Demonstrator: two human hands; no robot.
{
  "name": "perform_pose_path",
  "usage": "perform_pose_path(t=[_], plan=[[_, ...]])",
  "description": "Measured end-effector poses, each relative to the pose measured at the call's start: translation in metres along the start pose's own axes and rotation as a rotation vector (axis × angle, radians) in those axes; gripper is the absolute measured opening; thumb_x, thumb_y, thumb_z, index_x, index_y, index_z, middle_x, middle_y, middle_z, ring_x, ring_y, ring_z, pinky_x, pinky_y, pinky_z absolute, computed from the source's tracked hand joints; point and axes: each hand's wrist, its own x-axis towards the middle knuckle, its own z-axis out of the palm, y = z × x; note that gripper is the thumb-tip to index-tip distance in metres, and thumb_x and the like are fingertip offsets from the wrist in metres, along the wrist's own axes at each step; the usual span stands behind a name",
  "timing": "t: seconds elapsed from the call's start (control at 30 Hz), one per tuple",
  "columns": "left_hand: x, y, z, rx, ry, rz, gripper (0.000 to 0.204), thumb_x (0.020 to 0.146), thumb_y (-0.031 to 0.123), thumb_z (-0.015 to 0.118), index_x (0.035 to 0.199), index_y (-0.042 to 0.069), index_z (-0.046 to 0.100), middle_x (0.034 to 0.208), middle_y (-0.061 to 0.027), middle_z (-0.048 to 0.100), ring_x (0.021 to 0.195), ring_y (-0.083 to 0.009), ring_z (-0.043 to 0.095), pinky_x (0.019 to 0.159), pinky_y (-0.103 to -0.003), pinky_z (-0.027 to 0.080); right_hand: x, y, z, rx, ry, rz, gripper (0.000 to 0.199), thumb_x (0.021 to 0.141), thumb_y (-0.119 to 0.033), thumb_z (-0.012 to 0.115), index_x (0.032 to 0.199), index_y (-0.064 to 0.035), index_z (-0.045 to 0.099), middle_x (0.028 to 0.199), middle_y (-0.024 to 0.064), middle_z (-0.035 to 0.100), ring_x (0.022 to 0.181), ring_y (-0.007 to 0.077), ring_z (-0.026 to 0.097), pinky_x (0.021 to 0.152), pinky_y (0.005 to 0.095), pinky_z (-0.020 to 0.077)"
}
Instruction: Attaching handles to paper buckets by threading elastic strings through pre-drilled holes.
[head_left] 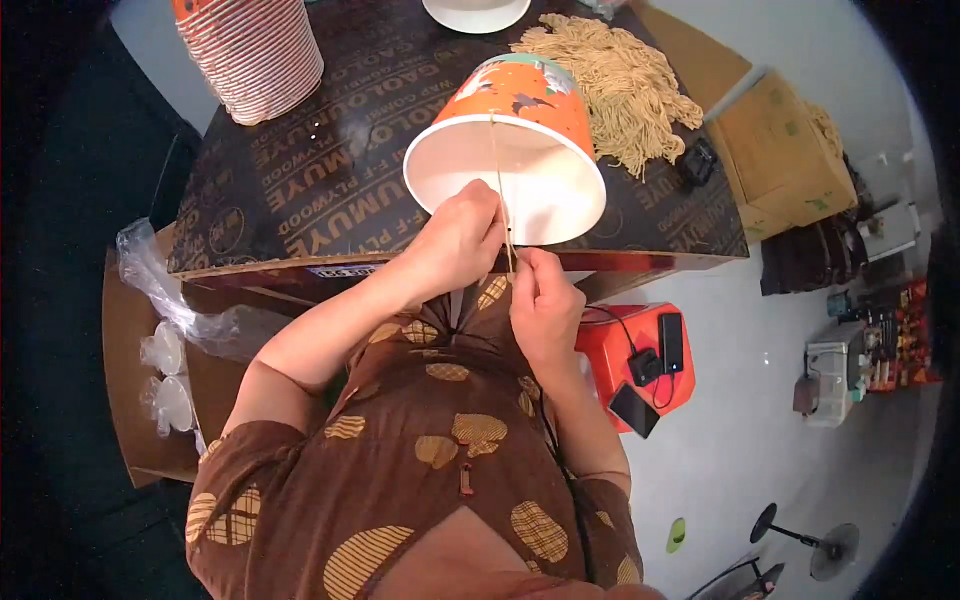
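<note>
Left hand (465, 232) and right hand (546, 305) pinch a tan cord (495, 160) at the mouth of the orange bucket (562, 112).
It lies near the six-o'clock edge of the surface (350, 190); yarn (625, 95) crowds it at two, open room spreads at nine.

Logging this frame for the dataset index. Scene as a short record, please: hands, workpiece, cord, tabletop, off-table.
Left hand: fingers closed on the thin cord, in front of the bucket's mouth
Right hand: pinching the cord just nearer the person
Workpiece: orange bucket, on its side, white mouth toward the person
Cord path: from near the upper rim, across the mouth, to both hands
Table: nested stack left, tan cord pile right
Off-table, right: red stool holding black devices
</note>
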Motion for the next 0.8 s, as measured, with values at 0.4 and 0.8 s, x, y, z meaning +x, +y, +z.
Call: perform_pose_path(t=[0.4,0.8], plan=[[-0.002,0.001,0.012,0.204,0.042,-0.035,0.01,0.083,0.0,0.056,0.087,-0.007,0.048,0.085,-0.0253,0.052,0.077,-0.0448,0.057,0.067,-0.047,0.048,0.004,0.0,-0.004,-0.041,-0.167,-0.163,0.008,0.086,0.002,0.057,0.092,-0.0023,0.059,0.066,0.0184,0.06,0.056,0.0336,0.063,0.051,0.0395,0.0462],[-0.032,0.018,-0.057,0.0,-0.174,0.003,0.02,0.087,0.012,0.06,0.078,-0.005,0.061,0.077,-0.0181,0.062,0.073,-0.0336,0.063,0.065,-0.04,0.049,0.044,0.009,-0.03,-0.147,-0.02,0.101,0.041,0.093,-0.033,0.056,0.082,0.0047,0.067,0.069,0.0254,0.064,0.066,0.0435,0.064,0.062,0.0496,0.05]])
